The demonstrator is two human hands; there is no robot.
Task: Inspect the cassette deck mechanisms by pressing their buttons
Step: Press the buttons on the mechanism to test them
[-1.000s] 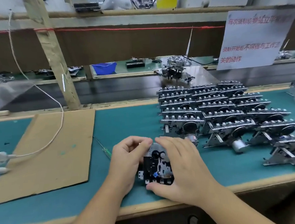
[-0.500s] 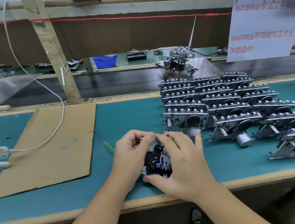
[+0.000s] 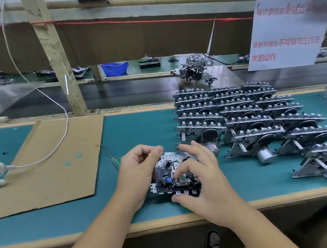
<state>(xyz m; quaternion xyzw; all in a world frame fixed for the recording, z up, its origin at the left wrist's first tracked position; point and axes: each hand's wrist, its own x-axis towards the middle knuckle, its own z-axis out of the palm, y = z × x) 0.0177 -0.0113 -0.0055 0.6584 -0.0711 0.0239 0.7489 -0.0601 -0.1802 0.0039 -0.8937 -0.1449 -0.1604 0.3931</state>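
Stacked mechanisms (image 3: 242, 117) block the tabletop (image 3: 139, 129) right of centre. Cardboard sheet (image 3: 50, 162), white cable (image 3: 44, 158) and screwdriver (image 3: 112, 159) occupy the left; bare mat lies between.

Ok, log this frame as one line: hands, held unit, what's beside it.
left hand grips cassette mechanism | right hand holds it, finger on top | rows of mechanisms to the right

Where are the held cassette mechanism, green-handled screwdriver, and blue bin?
cassette mechanism (image 3: 174, 172), head view, top plate between the hands
green-handled screwdriver (image 3: 115, 160), head view, handle
blue bin (image 3: 114, 69), head view, front wall
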